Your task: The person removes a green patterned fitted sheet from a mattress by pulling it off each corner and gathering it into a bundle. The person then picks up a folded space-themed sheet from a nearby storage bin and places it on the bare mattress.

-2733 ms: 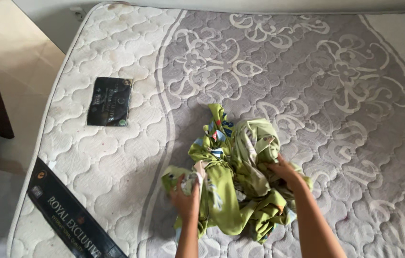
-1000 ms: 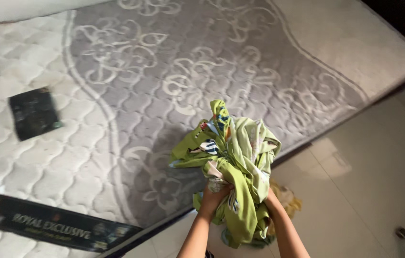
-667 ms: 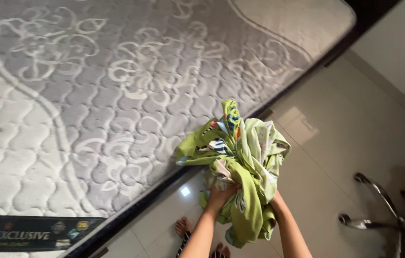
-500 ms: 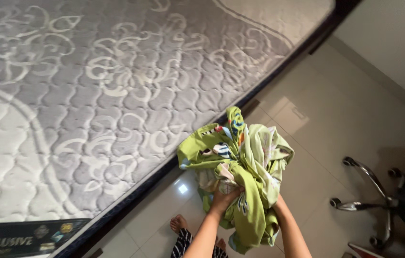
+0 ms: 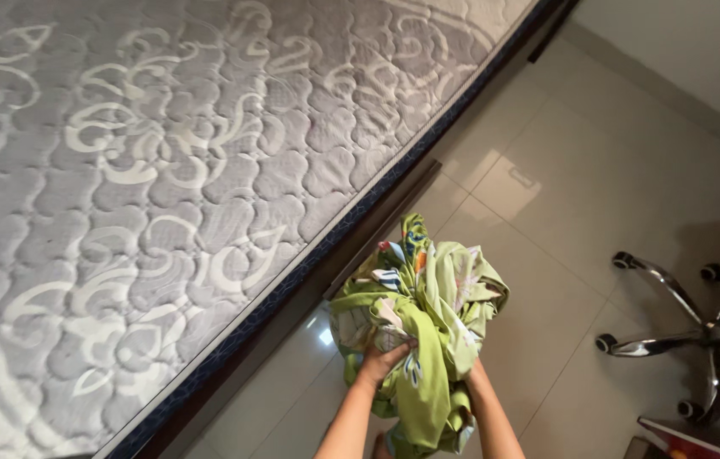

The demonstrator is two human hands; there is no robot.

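Bedsheet (image 5: pixel 424 297), green with a flowered print, sits bunched in a loose ball held up in front of me, over the tiled floor (image 5: pixel 564 212) and just clear of the mattress (image 5: pixel 147 170) edge. It touches neither the mattress nor the floor that I can see.

My left hand (image 5: pixel 384 361) is under the near left side of the bundle, fingers (image 5: pixel 394 350) curled tight into the cloth. My right hand (image 5: pixel 472 374) is on the near right side, mostly buried under a hanging fold, so I see the wrist but cannot make out how its fingers are closed; from the way the cloth sits on it, I judge it has hold too.

The relation that counts: the bulk of the sheet lies up and away from both hands, rising to a peak at the far end, while one thick strip drapes down between my forearms toward me. So the long axis runs near to far, roughly along my arms. Both hands are at the near end, about equally close, the left showing the clearer grip.

Mattress lies to the left, its dark edge running diagonally. A chrome chair base (image 5: pixel 674 323) stands on the floor, well apart to the right.
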